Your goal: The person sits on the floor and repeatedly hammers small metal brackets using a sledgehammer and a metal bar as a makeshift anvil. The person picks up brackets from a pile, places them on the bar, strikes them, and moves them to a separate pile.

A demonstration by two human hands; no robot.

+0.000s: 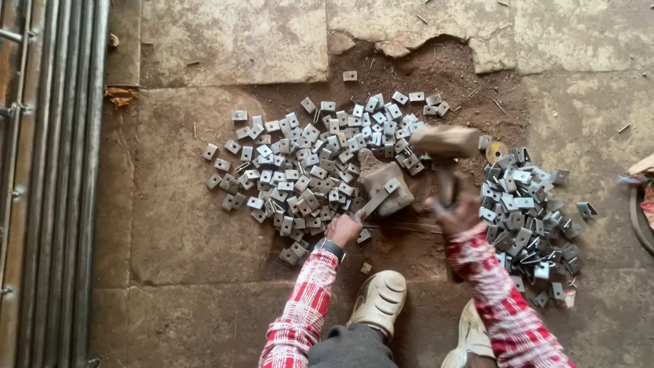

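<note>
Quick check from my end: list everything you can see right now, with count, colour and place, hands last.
flat metal pieces: too many to count, grey, heap on the floor left of centre
bent metal pieces: too many to count, grey, heap on the right
metal block: one, grey-brown, between the heaps
piece on the block: one, grey
holding tool: one, dark, reaching to that piece
hammer: one, blurred, tan head, above the block
metal bars: several, grey, left edge
stone floor: brown, cracked, broken patch at top
shoes: two, cream, bottom centre
left hand: grip on the holding tool, red-white sleeve
right hand: grip on the hammer handle
</note>
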